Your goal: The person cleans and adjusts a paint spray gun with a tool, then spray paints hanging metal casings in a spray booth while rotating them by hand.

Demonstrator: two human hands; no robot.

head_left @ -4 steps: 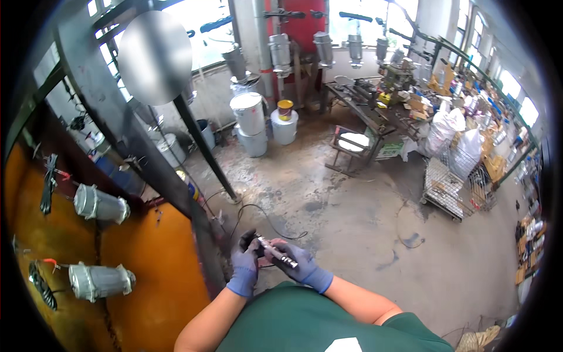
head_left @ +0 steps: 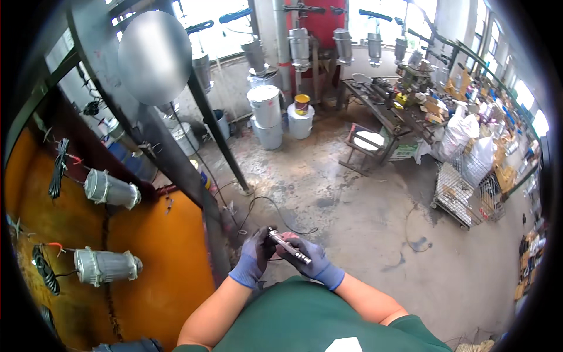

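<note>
Both my hands wear blue-grey gloves with dark palms and are together in front of my green shirt. Between them lies a slim silver metal tool point(head_left: 288, 244) with dark rings near its lower right end, tilted from upper left to lower right. My left hand point(head_left: 254, 256) closes around its upper left end. My right hand point(head_left: 311, 258) grips the lower right part, with the tool's tip showing past the fingers. Something pinkish red point(head_left: 287, 236) shows just behind the tool; I cannot make out what it is. The tool's exact kind is too small to tell.
On my left, grey metal cylinders point(head_left: 108, 267) hang before an orange panel point(head_left: 164, 258) beside a dark post point(head_left: 214, 135). A black hose point(head_left: 275, 202) loops on the floor ahead. Farther off stand white buckets point(head_left: 267, 117), a cluttered workbench point(head_left: 381, 108) and a wire cart point(head_left: 454, 196) with sacks.
The whole view has swung a little, so the surroundings sit farther right. My hands and the tool have shifted slightly right in the picture; both hands still hold it.
</note>
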